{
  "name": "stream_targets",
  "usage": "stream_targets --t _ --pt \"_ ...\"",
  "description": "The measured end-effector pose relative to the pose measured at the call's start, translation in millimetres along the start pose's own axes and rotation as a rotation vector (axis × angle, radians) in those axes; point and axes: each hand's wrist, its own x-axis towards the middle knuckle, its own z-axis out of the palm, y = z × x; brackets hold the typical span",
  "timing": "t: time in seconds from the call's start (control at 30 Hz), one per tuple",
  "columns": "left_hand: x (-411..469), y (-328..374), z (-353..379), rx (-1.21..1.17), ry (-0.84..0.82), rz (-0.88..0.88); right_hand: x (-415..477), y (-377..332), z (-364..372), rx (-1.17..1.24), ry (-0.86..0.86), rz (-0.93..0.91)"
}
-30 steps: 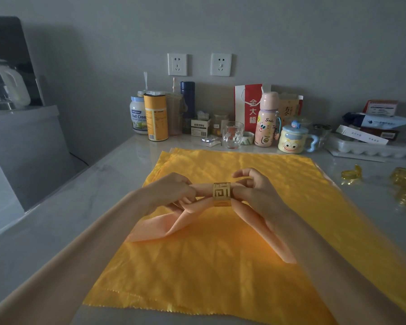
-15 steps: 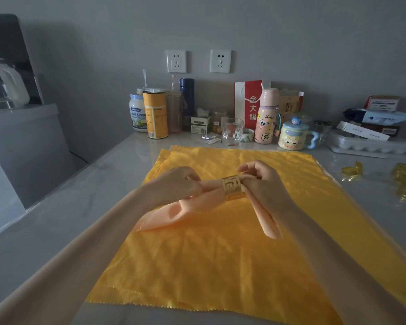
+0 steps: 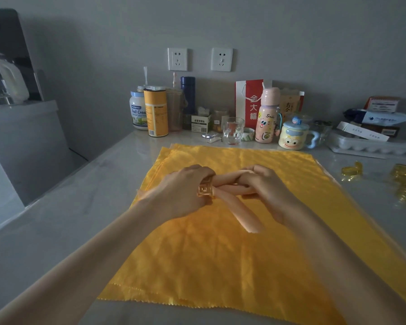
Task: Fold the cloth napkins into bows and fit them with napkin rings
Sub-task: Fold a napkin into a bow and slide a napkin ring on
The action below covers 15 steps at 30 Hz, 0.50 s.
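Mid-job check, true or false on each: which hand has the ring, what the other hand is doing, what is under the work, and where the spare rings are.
1. The left hand holds the gold ring, which is around the peach napkin. True.
2. The right hand rests open on the counter. False: it grips the napkin just right of the ring.
3. A yellow cloth is spread under both hands. True.
4. The spare rings sit at the left end of the counter. False: they lie on the right, off the cloth.
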Motion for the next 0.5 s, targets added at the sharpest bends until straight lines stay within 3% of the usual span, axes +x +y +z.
stream_targets --t 0.2,0.33,0.5 --pt "-10.3 -1.5 9.8 -0.022 0.029 0.022 -0.3 3.6 5.6 0.345 -0.12 0.207" --pt "-13.7 -9.0 8.4 -0.077 0.066 -0.015 1.1 11.5 10.9 0.439 -0.243 0.312" --pt "-18.5 -23.9 2.6 -0.385 -0.041 -0.227 3.5 9.7 12.5 0.579 -0.119 0.347"
